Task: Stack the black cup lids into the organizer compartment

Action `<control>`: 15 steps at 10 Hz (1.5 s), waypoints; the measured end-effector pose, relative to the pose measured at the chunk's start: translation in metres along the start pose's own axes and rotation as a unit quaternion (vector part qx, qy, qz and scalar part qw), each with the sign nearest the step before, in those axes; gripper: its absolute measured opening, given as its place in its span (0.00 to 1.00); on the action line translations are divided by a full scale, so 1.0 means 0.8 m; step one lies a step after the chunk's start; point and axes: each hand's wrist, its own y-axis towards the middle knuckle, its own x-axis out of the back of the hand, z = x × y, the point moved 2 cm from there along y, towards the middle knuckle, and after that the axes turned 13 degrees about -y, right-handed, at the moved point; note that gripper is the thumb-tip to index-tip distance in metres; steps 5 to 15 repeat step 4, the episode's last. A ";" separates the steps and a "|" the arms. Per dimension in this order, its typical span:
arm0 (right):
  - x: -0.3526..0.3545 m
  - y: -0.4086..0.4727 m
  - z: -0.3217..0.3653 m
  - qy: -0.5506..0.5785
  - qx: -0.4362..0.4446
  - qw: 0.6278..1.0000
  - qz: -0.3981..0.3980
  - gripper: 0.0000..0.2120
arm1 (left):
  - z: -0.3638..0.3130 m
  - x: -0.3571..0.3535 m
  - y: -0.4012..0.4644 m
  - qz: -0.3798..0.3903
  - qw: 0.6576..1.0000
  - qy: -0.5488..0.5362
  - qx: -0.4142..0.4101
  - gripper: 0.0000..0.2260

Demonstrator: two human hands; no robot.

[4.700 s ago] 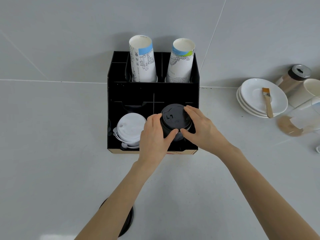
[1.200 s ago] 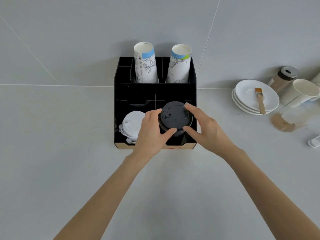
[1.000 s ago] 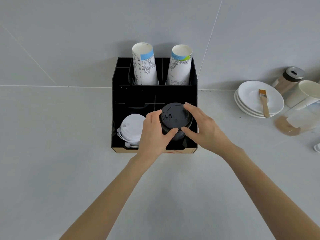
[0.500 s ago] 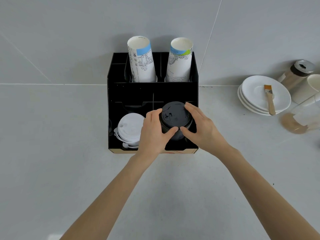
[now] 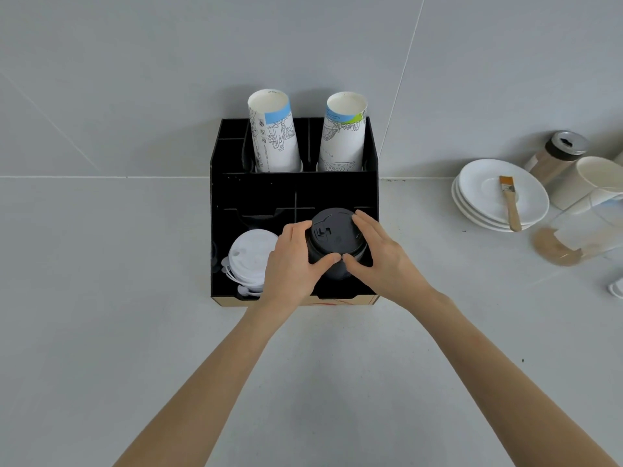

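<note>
A stack of black cup lids (image 5: 335, 237) stands in the front right compartment of the black organizer (image 5: 293, 190). My left hand (image 5: 291, 264) grips the stack's left side, thumb on its front. My right hand (image 5: 381, 256) grips its right side, fingers curled over the top rim. The two thumbs nearly meet at the front of the stack. The stack's lower part is hidden by my hands and the compartment wall.
White lids (image 5: 251, 257) fill the front left compartment. Two paper cup stacks (image 5: 274, 136) (image 5: 344, 136) stand in the organizer's back. To the right sit white saucers (image 5: 499, 193) with a brush (image 5: 510, 203), a shaker jar (image 5: 556, 156), a mug (image 5: 593, 180) and a clear container (image 5: 586, 230).
Both hands stay on the black lid stack in the same compartment; the thumbs have closed in a little at its front. The view has shifted slightly.
</note>
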 end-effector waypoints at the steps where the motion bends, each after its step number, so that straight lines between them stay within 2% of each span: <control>1: 0.002 -0.002 0.003 -0.022 0.000 1.000 0.006 0.29 | -0.003 0.005 0.001 0.017 1.000 0.005 0.010 0.27; 2: 0.007 -0.001 0.007 -0.064 0.005 0.998 0.026 0.30 | -0.008 0.011 0.005 0.055 0.998 0.030 0.013 0.26; 4: 0.031 -0.003 0.021 -0.131 0.004 0.990 0.046 0.31 | -0.026 0.036 0.003 0.080 0.993 0.091 0.002 0.33; 15: 0.031 -0.003 0.021 -0.131 0.004 0.990 0.046 0.31 | -0.026 0.036 0.003 0.080 0.993 0.091 0.002 0.33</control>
